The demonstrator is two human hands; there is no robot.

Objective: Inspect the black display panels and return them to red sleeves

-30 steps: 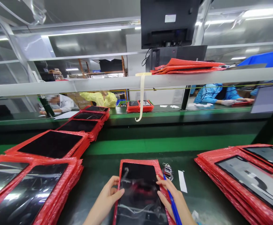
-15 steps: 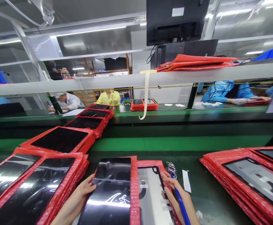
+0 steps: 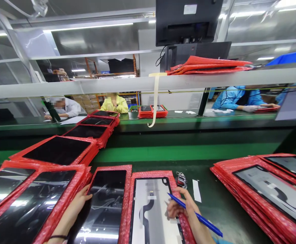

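Note:
My left hand [image 3: 74, 208] grips the left edge of a glossy black screen panel [image 3: 105, 200], its thumb over the edge. Red bubble wrap borders this panel. Directly to its right lies a second panel [image 3: 160, 206] in red bubble wrap, its silvery back up, with a dark curved strip and small white labels. My right hand [image 3: 184, 211] is closed around a blue pen [image 3: 201, 218] at that panel's right edge. The pen slants, with its tip over the silvery back. Some of my right fingers are curled and partly hidden.
Stacks of wrapped panels stand at left [image 3: 52, 200] and right [image 3: 272, 189]. More stacks [image 3: 85, 132] run toward the far bench. A small metal-and-red object [image 3: 181, 179] and a white paper strip [image 3: 196, 190] lie nearby. A tape strip [image 3: 156, 101] hangs from the white rail [image 3: 107, 81]. Co-workers sit beyond.
The black panel has shifted left with my left hand, uncovering more of the silvery-backed panel. The pen has swung from along my right hand to a slant over that panel. The view moved slightly.

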